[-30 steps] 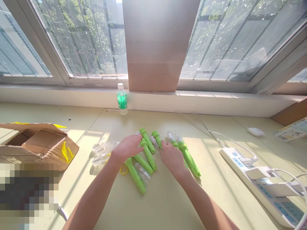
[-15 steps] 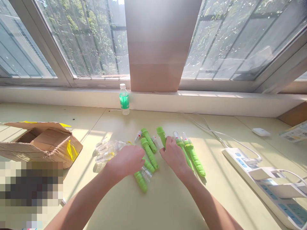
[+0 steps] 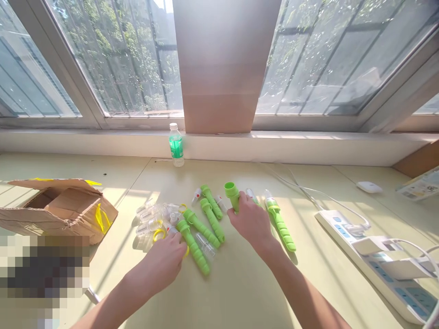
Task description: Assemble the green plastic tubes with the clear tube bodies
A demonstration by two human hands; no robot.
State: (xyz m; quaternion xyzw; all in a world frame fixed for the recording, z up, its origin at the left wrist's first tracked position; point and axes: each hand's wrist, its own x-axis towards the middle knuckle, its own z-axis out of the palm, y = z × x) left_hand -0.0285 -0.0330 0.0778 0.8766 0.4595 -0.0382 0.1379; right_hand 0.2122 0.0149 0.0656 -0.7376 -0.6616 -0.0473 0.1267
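1 grn tube (image 3: 232, 194) clasped in R hand (image 3: 252, 221) | L hand (image 3: 164, 258) curled nr clr pc (image 3: 169, 227), can't tell if pinching

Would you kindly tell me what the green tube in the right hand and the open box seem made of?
Green tube: probably smooth plastic, from its even colour and clean round rim, though rubber is possible.
Box: dull brown cardboard, from its creased walls and bent flaps.

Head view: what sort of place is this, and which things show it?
Probably an indoor workroom or office, though which is unclear: barred windows stand behind a long worktop, a power strip lies on the right, and green tubes lie in the middle.
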